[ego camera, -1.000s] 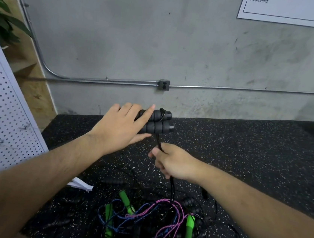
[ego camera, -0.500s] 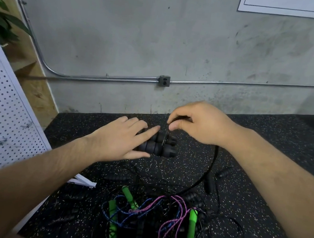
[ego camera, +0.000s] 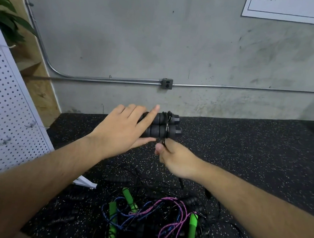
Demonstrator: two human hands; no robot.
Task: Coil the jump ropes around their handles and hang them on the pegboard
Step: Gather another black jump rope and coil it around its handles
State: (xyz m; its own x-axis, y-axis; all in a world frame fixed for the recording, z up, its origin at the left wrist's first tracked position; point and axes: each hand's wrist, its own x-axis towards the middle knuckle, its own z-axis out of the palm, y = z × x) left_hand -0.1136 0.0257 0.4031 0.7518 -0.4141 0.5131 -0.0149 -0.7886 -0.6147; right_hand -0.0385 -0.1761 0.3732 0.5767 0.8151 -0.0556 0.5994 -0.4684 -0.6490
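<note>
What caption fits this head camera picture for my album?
Left hand holds two black handles while right hand winds black rope around them.

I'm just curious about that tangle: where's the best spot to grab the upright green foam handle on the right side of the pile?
Probably around the middle of the green foam handle, coming from its right side. It lies nearly straight, and the pink braided cord crowds its left.
</note>
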